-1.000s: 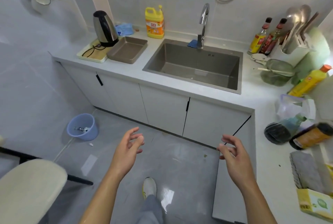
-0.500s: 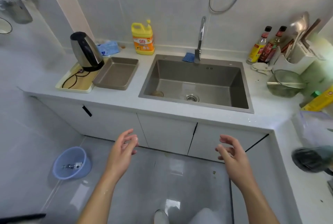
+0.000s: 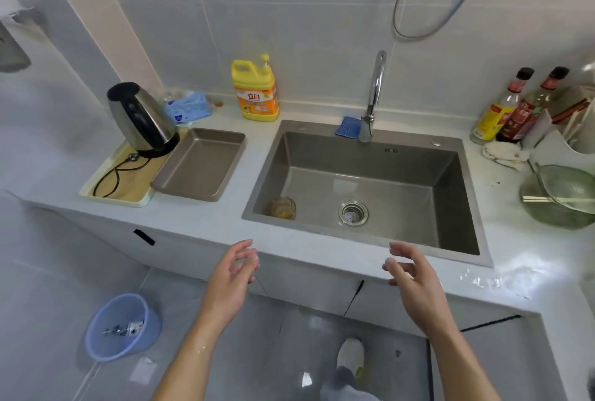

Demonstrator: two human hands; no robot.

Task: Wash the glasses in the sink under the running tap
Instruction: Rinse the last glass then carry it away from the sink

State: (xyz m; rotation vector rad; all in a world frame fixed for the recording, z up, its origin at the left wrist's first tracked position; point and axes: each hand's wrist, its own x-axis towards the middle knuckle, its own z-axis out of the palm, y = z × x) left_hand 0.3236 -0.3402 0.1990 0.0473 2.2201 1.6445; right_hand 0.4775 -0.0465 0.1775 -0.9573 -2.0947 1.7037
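I see a sink [image 3: 322, 152] of matt brushed metal, and its tap [image 3: 376, 84] is polished chrome. The glass [image 3: 283, 207] looks clear and smooth, and my desk [image 3: 531, 259] is glossy white.

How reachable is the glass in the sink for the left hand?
Probably yes: the left hand is open and empty; the glass stands in the sink's near-left corner, nothing between them.

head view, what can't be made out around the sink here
All head view:
- Glass in the sink: too small to tell what the yellow inside is.
- Tap: cannot tell whether water runs; no stream resolves.
- Bottles: labels blurred.
- Floor bucket: contents too small.
- Utensil holder: cut off by the right edge.
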